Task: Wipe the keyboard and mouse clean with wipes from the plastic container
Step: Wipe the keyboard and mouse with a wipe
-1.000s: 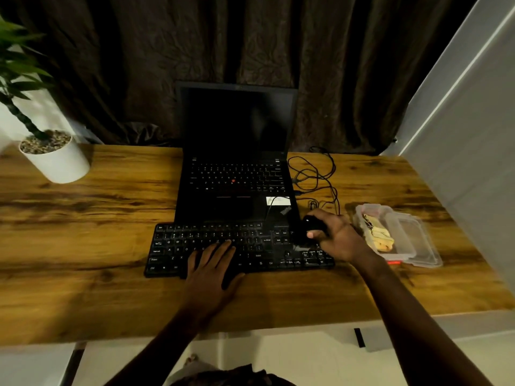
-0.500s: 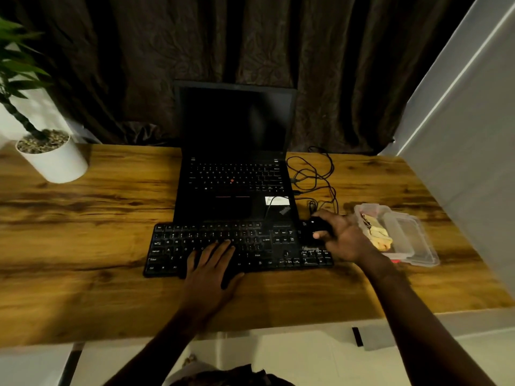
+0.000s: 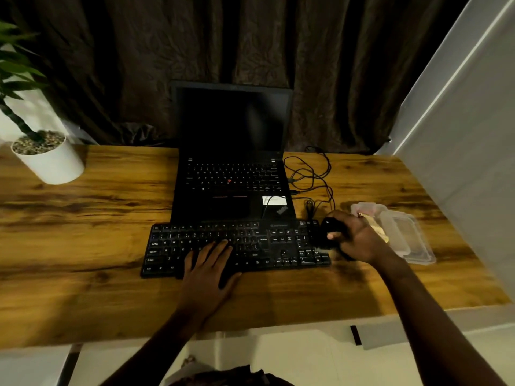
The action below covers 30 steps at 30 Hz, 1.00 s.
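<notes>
Left hand (image 3: 207, 270) lies flat, fingers spread, on the keyboard (image 3: 250, 243); right hand (image 3: 355, 238) grips the mouse (image 3: 330, 228).

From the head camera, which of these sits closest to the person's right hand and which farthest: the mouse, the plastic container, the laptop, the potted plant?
Measured from the right hand:
1. Mouse: held in that hand, at the keyboard's right end.
2. Plastic container: just right of the hand.
3. Laptop: behind the keyboard, toward the left.
4. Potted plant: far left corner of the desk.
</notes>
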### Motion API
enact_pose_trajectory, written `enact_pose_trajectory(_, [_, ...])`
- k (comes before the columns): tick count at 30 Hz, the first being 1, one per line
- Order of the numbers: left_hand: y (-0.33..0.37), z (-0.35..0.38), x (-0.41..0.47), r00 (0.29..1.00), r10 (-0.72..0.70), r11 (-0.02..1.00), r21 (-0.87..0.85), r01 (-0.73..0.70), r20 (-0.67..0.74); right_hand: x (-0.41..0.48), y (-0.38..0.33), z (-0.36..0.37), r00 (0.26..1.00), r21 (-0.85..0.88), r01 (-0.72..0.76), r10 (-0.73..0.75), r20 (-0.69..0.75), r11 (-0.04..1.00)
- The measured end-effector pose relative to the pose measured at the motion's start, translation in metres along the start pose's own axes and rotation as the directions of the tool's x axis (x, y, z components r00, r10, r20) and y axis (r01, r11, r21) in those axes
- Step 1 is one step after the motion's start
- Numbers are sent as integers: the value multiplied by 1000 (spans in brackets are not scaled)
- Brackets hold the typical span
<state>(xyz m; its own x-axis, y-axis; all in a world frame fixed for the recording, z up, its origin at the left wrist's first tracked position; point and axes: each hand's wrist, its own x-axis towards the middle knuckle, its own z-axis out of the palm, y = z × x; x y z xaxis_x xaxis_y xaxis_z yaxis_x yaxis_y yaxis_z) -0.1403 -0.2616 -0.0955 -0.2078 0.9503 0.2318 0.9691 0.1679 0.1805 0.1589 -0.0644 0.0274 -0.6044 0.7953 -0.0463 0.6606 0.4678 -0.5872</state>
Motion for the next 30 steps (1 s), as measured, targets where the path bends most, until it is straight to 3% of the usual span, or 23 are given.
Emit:
enact_pose_trajectory(7, [-1, 0, 0, 1000, -5, 1000, 10, 5, 18, 7, -4, 14, 999, 71, 6, -9, 50, 997])
enact_pose_trajectory(13, [0, -2, -1, 1000, -9, 1000, 9, 9, 11, 0, 20, -3, 1000, -27, -15, 15, -8, 1000])
enact_pose_trajectory(24, [-1, 0, -1, 999, -15, 1000, 3, 15, 42, 15, -10, 25, 997, 27, 43, -45, 67, 999])
enact_pose_trajectory(30, [0, 0, -1, 1000, -9, 1000, -11, 9, 20, 7, 12, 8, 1000, -51, 1, -1, 12, 999])
